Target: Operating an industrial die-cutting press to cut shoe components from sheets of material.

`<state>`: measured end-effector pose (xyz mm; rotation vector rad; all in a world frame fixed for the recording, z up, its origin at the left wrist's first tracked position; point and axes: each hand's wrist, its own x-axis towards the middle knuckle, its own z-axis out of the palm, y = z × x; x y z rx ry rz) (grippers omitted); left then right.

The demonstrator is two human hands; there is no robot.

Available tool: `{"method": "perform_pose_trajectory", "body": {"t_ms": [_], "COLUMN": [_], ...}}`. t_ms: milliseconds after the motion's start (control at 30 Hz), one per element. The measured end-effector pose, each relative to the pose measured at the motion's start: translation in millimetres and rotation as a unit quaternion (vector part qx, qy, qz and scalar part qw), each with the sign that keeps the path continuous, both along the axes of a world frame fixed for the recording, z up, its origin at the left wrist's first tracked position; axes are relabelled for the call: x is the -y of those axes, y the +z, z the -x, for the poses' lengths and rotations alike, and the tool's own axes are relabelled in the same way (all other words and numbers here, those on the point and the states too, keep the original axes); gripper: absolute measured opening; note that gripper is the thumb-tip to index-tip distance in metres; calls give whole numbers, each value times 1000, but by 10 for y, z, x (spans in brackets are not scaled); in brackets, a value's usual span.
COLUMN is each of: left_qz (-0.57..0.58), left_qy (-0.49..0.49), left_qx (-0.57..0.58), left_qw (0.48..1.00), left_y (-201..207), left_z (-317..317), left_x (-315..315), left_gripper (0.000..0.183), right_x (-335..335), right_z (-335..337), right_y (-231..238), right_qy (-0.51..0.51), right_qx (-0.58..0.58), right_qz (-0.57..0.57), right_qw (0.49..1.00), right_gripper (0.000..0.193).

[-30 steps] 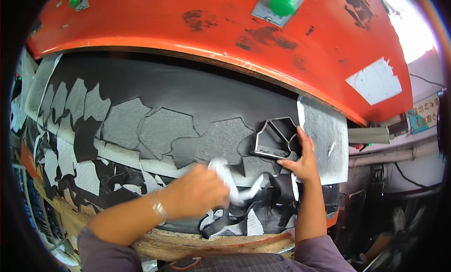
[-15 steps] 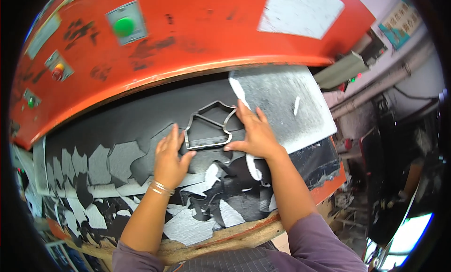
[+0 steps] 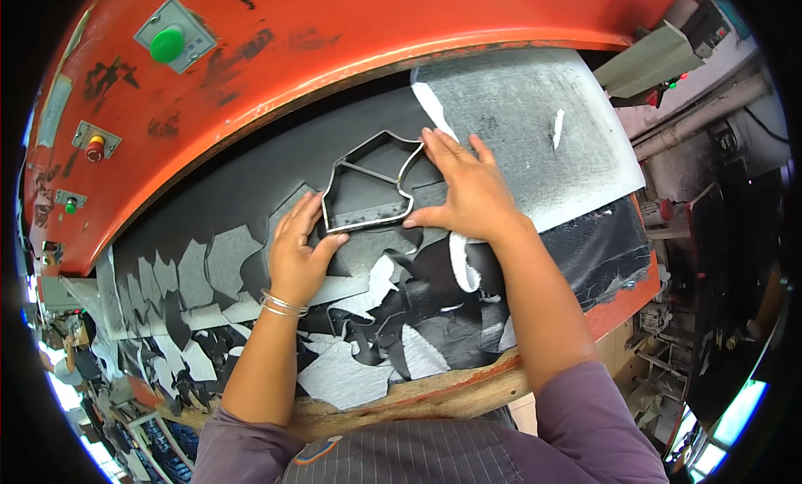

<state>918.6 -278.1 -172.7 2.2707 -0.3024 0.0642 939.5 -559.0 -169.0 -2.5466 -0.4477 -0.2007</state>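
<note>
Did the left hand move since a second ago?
Yes. The left hand moved forward, away from the table's wooden edge, from over the scraps to beside the metal frame.

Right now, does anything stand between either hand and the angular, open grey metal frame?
Nothing visible does: the left hand and right hand are at opposite sides of the angular, open grey metal frame.

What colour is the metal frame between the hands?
The metal frame is grey with silvery edges, best seen in the head view.
</note>
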Motion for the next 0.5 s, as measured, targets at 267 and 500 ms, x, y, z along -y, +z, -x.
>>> {"method": "perform_pose_trajectory", "body": {"t_ms": [267, 500], "left_qz": [-15, -47], "left_qy": [-1, -42], "left_qx": [71, 71], "left_qw": [997, 995], "left_y": [-57, 26], "left_z": [30, 212], "left_x": [-73, -270], "left_gripper": [59, 70], "right_x": [-115, -227], "right_z": [69, 267], "right_y": [41, 81], "right_qy": [-12, 6], "right_qx": [-14, 16], "right_qz": [5, 59], "right_qw": [1000, 998], "right_gripper": [110, 117]}}
